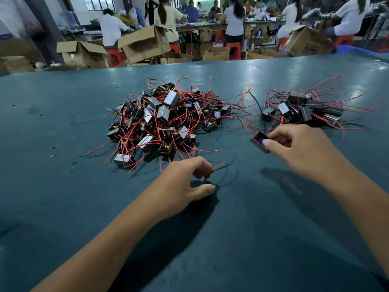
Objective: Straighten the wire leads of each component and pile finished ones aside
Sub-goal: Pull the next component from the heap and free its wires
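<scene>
A big heap of small box-shaped components point(164, 116) with tangled red and black leads lies at the table's middle. To the right lies a smaller pile of components point(305, 108) with leads fanned outward. My right hand point(299, 148) pinches one dark component with a blue top point(260, 141) just in front of that smaller pile. My left hand point(185, 182) is near the table, below the big heap, its fingers curled round another component; only that one's red and black leads point(221, 166) show, poking out to the right.
The dark green table point(63, 123) stretches wide around both piles. Beyond its far edge stand open cardboard boxes point(145, 43), red stools and several people working at benches.
</scene>
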Available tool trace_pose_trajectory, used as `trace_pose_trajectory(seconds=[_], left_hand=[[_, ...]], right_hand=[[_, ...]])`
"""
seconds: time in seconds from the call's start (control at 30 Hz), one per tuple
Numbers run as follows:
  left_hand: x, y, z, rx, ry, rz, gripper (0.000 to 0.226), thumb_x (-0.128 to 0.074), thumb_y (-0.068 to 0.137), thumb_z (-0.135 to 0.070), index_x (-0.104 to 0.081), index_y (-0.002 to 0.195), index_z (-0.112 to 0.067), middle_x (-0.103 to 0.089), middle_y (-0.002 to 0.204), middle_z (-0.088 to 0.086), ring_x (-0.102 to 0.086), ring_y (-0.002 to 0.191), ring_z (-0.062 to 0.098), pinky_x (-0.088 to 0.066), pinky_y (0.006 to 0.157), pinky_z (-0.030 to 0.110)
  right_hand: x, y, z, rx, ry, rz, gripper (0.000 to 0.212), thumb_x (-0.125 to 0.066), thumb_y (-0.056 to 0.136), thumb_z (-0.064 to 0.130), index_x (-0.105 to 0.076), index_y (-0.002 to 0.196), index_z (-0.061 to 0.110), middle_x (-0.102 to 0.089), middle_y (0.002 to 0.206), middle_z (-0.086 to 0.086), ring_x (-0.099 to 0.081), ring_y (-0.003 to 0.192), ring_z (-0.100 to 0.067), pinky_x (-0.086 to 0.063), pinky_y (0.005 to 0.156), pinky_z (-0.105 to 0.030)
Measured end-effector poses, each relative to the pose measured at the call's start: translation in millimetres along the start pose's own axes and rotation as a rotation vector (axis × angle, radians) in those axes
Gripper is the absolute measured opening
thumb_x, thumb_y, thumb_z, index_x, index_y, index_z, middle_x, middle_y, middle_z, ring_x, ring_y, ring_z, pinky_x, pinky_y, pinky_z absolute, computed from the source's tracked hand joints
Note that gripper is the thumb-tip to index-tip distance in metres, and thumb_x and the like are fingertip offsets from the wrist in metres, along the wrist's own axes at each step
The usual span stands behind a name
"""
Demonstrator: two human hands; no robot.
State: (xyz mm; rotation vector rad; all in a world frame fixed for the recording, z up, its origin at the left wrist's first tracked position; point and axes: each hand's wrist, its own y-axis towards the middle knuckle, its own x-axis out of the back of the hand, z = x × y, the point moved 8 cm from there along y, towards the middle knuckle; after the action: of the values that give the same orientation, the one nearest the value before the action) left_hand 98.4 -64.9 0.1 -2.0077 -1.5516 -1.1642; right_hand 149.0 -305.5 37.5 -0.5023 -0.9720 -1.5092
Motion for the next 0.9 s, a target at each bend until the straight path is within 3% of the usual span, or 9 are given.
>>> trace_pose_trajectory(seconds=[0.13,0.33,0.47,0.57,0.63,0.7,0.8,0.87,0.9], left_hand=[[-3,0,0,-0.005,-0.05,0.023,0.015,-0.073,0.09,-0.033,-0.067,0.103,-0.027,-0.067,0.092,-0.017,-0.061,0.091,-0.001,-0.041,0.072,0.007],[-1,-3,-3,-0.038,-0.028,0.008,0.011,-0.072,0.092,-0.014,-0.072,0.098,-0.023,-0.07,0.086,-0.017,-0.064,0.086,0.0,-0.042,0.071,0.007],[-4,-8,-15,-0.144,-0.001,-0.047,0.012,-0.074,0.09,-0.012,-0.073,0.095,-0.023,-0.068,0.084,-0.02,-0.064,0.079,0.001,-0.041,0.067,0.006],[7,-5,-13,-0.164,-0.005,-0.118,0.013,-0.074,0.089,-0.009,-0.073,0.093,-0.02,-0.064,0.083,-0.027,-0.061,0.07,0.002,-0.037,0.063,0.004],[16,-4,-10,-0.157,0.001,-0.167,0.015,-0.075,0.088,-0.007,-0.072,0.093,-0.02,-0.062,0.081,-0.033,-0.057,0.067,0.0,-0.036,0.062,0.004],[20,-3,-5,-0.128,-0.023,-0.193,0.017,-0.076,0.087,-0.006,-0.073,0.09,-0.022,-0.063,0.078,-0.031,-0.057,0.065,0.0,-0.037,0.061,0.006],[13,-2,5,-0.048,-0.16,-0.115,0.014,-0.077,0.086,-0.007,-0.075,0.088,-0.021,-0.07,0.075,-0.021,-0.065,0.064,0.007,-0.046,0.062,0.012],[7,-3,6,-0.026,-0.216,-0.069,0.01,-0.078,0.086,-0.01,-0.076,0.087,-0.02,-0.072,0.074,-0.017,-0.069,0.065,0.01,-0.05,0.064,0.016],[6,-4,7,-0.027,-0.226,-0.065,0.009,-0.077,0.087,-0.01,-0.075,0.087,-0.02,-0.072,0.074,-0.015,-0.069,0.066,0.01,-0.051,0.065,0.018]], right_hand=[[-8,4,-21,-0.126,-0.218,0.108,0.019,-0.068,0.088,0.041,-0.067,0.079,0.024,-0.07,0.077,0.002,-0.064,0.076,-0.019,-0.051,0.069,-0.032],[-30,-4,-17,-0.094,-0.402,0.312,0.015,-0.066,0.088,0.044,-0.063,0.087,0.029,-0.071,0.095,0.003,-0.062,0.09,-0.021,-0.054,0.081,-0.038],[-29,-4,-11,-0.039,-0.516,0.263,0.034,-0.063,0.091,0.047,-0.061,0.118,0.025,-0.063,0.12,-0.002,-0.056,0.114,-0.025,-0.047,0.094,-0.038],[-20,-5,13,0.093,-0.432,0.079,0.034,-0.063,0.092,0.037,-0.062,0.12,0.017,-0.062,0.122,-0.006,-0.052,0.117,-0.029,-0.04,0.1,-0.041],[-12,-14,38,0.261,-0.247,-0.062,0.022,-0.065,0.092,0.024,-0.066,0.11,0.013,-0.067,0.109,-0.007,-0.056,0.107,-0.03,-0.042,0.096,-0.043],[-12,-24,54,0.349,-0.065,-0.068,0.009,-0.063,0.093,0.018,-0.067,0.1,0.016,-0.069,0.09,0.0,-0.061,0.088,-0.022,-0.048,0.083,-0.038],[-40,-31,51,0.211,0.174,0.262,0.012,-0.06,0.096,0.021,-0.062,0.102,0.031,-0.071,0.07,0.003,-0.064,0.057,-0.01,-0.049,0.056,-0.024],[-64,-39,44,0.101,0.287,0.479,0.017,-0.059,0.098,0.019,-0.062,0.107,0.033,-0.073,0.076,0.004,-0.068,0.057,-0.011,-0.051,0.048,-0.024],[-70,-41,43,0.087,0.31,0.51,0.017,-0.059,0.098,0.018,-0.064,0.106,0.031,-0.073,0.077,0.005,-0.069,0.059,-0.012,-0.052,0.048,-0.025]])
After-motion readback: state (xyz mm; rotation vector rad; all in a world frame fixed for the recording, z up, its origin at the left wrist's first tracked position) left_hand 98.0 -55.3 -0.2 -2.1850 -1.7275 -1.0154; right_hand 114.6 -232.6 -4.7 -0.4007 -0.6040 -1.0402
